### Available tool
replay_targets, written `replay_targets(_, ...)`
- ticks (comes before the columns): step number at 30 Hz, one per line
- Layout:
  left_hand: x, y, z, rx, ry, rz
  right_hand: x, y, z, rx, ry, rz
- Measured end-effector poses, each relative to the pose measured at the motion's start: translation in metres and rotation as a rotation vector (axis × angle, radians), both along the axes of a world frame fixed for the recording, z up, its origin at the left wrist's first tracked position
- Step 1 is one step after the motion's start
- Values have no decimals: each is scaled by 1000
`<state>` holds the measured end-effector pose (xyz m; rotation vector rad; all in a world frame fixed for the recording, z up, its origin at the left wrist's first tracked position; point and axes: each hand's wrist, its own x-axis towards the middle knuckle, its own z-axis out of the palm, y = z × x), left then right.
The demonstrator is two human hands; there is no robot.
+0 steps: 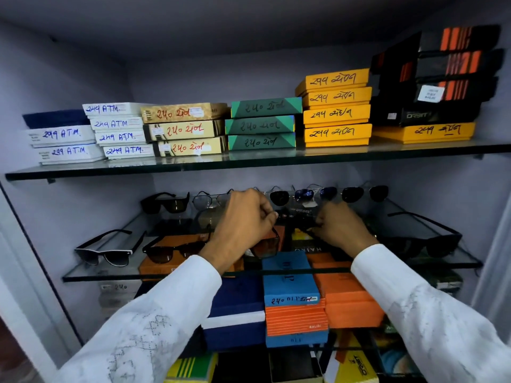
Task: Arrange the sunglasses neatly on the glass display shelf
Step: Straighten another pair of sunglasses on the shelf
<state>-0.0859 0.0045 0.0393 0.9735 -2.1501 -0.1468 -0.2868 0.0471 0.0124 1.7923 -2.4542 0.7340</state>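
Note:
Both my hands reach over the middle glass shelf [91,276] and together hold one dark brown-lensed pair of sunglasses [266,246] just above it. My left hand [243,222] pinches its left end, and my right hand [338,230] grips the right end, which is mostly hidden. Along the shelf's back stand a black pair [166,203], a clear-lensed pair [207,200], a dark aviator pair [279,197], a blue-lensed pair [315,194] and another dark pair [365,193]. Up front lie a black-and-white pair [106,251], a brown pair [171,250] and a black pair [431,241].
The upper glass shelf [249,161] carries stacks of white, tan, green, yellow and black labelled boxes. Under the middle shelf are blue, orange and navy boxes [293,297]. The cabinet walls close in on both sides.

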Motion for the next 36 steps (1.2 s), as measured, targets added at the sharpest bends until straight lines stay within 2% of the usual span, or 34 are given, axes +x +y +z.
replay_targets(5, -15, -4, -2, -60, -29, -48, -9, 18, 13, -137, -25, 123)
replay_targets(11, -30, -6, 2, -9, -5, -49, -22, 43, 33, -260, -112, 228)
replay_targets(14, -35, -1, 12, 19, 18, -62, -34, 52, 39, -303, -187, 190)
replay_targets(19, -42, -1, 16, 44, 71, -53, -56, 50, 41, -306, -316, -3)
replay_targets(30, -57, -20, -6, 158, -161, 54, -60, 44, 29, -153, -65, -147)
replay_targets(34, -58, -16, -5, 160, -186, 66, -59, 43, 24, -146, -16, -132)
replay_targets(36, -55, -10, -3, 165, -204, 53, -55, 44, 26, -123, -56, -131)
